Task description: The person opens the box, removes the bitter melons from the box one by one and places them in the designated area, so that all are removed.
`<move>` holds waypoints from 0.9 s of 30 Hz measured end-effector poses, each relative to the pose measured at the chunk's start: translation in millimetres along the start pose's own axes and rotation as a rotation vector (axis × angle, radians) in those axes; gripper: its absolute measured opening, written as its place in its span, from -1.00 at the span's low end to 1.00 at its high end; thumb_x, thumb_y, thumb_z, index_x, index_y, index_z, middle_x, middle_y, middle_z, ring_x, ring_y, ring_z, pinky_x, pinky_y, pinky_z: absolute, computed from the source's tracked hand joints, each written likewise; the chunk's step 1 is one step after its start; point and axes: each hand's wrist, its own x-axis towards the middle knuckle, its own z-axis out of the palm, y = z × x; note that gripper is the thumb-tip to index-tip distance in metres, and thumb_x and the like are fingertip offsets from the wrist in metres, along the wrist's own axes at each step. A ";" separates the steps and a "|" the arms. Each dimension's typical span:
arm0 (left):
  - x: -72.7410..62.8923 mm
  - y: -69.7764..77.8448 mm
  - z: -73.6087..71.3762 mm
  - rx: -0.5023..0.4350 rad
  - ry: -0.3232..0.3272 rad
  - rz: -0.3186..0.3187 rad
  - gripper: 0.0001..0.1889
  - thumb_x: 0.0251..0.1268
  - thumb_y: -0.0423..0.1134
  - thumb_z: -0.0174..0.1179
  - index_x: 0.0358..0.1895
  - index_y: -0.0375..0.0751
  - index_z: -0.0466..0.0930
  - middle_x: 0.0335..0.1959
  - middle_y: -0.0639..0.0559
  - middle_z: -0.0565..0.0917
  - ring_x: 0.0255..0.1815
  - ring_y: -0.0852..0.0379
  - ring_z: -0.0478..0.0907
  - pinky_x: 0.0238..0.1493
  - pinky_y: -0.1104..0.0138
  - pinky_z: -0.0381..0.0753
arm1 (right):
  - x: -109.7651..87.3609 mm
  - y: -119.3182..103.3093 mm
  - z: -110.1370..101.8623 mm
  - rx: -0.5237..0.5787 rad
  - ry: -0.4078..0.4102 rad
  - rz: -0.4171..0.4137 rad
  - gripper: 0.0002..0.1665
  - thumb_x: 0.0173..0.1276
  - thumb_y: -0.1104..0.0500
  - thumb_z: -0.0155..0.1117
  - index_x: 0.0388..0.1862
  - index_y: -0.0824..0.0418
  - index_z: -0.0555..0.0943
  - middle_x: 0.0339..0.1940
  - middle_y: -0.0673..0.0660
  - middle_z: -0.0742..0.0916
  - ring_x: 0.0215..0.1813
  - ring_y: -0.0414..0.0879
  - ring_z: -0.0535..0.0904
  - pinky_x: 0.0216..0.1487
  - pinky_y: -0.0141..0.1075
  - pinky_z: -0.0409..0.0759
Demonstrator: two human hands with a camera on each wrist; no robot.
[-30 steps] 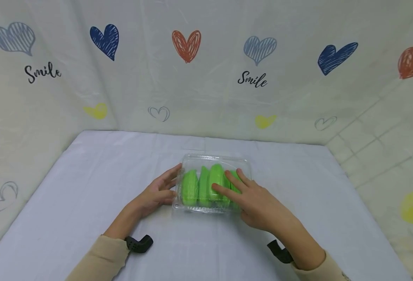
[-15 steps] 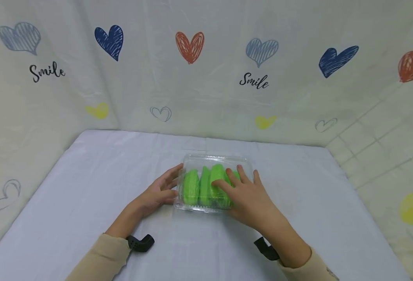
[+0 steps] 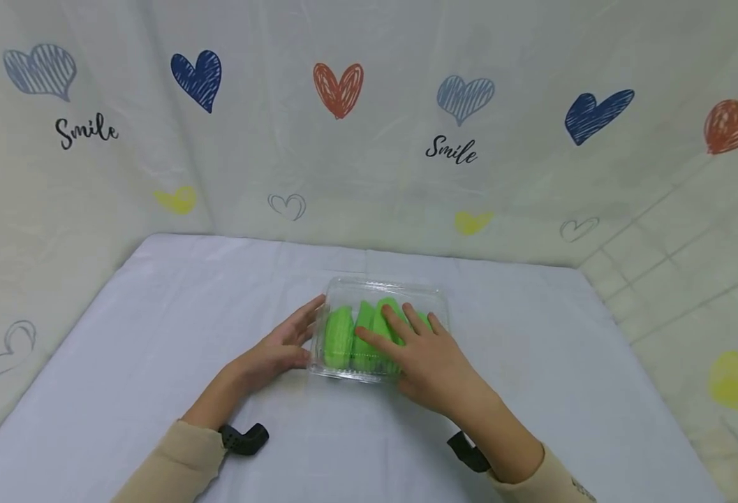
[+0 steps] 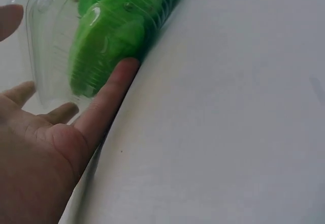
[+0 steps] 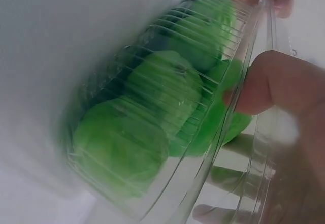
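Note:
A clear plastic clamshell box sits near the middle of the table. Inside it lie several bright green, elongated pieces, side by side; in the right wrist view their rounded ends show through the ribbed wall. My left hand rests along the box's left side, its fingers fairly straight and one fingertip against the wall by a green piece. Over the right half of the lid my right hand spreads its fingers, hiding some pieces. Its thumb presses at the box's front rim.
A white cloth covers the table. Behind stands a pale curtain printed with hearts and words. Each wrist carries a black camera mount, the left mount and right mount close above the cloth.
My right hand has shifted left across the lid, its fingers staying spread and now covering more of the middle pieces. The left hand keeps its place beside the box.

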 end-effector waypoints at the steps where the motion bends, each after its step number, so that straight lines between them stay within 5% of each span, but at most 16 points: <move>1: -1.8 0.5 0.5 0.021 -0.010 0.017 0.01 0.22 -0.36 0.22 0.61 0.36 -0.17 0.66 0.08 -0.27 0.64 -0.19 -0.34 0.43 -0.05 0.19 | -0.4 0.8 0.2 0.002 0.006 -0.010 0.10 0.01 0.27 0.48 0.52 -0.32 0.28 0.48 0.21 0.44 0.45 0.34 0.35 0.17 0.33 0.46; 5: -8.5 4.8 8.3 0.129 -0.038 0.078 0.08 0.24 -0.21 0.34 0.63 0.26 -0.29 0.66 0.02 -0.32 0.62 -0.28 -0.35 0.45 -0.21 0.06 | -1.2 3.5 0.0 0.019 0.001 -0.026 0.09 0.04 0.28 0.46 0.52 -0.32 0.28 0.48 0.24 0.43 0.45 0.36 0.34 0.17 0.35 0.46; 11: -13.0 12.0 30.6 0.141 0.020 0.081 0.22 0.13 -0.26 0.45 0.63 0.25 -0.38 0.65 -0.07 -0.37 0.61 -0.35 -0.31 0.24 -0.02 0.51 | -1.9 7.0 -1.2 0.033 -0.009 -0.037 0.10 0.04 0.30 0.45 0.53 -0.32 0.27 0.50 0.26 0.42 0.45 0.37 0.33 0.17 0.35 0.46; 15: -12.7 15.3 44.0 0.143 0.105 0.062 0.25 0.08 -0.34 0.48 0.63 0.26 -0.34 0.65 -0.05 -0.34 0.61 -0.33 -0.27 0.12 0.08 0.62 | -1.4 8.3 -1.2 0.035 -0.018 -0.042 0.11 0.04 0.30 0.45 0.53 -0.32 0.26 0.50 0.24 0.41 0.45 0.37 0.33 0.17 0.34 0.46; 22: -10.9 16.3 57.5 0.248 0.272 0.018 0.23 0.04 -0.22 0.53 0.61 0.34 -0.25 0.65 -0.08 -0.19 0.60 -0.35 -0.15 0.29 -0.12 0.41 | 1.9 9.8 -2.6 0.046 -0.034 -0.048 0.11 0.02 0.30 0.47 0.52 -0.33 0.27 0.50 0.23 0.42 0.43 0.38 0.36 0.14 0.36 0.47; 27: -8.8 15.0 63.2 0.295 0.328 0.016 0.25 -0.01 -0.19 0.56 0.61 0.35 -0.24 0.65 -0.07 -0.15 0.58 -0.37 -0.06 0.36 -0.24 0.25 | 3.5 10.6 -3.8 0.049 -0.030 -0.060 0.09 0.00 0.30 0.46 0.50 -0.33 0.30 0.48 0.21 0.45 0.39 0.39 0.41 0.11 0.36 0.49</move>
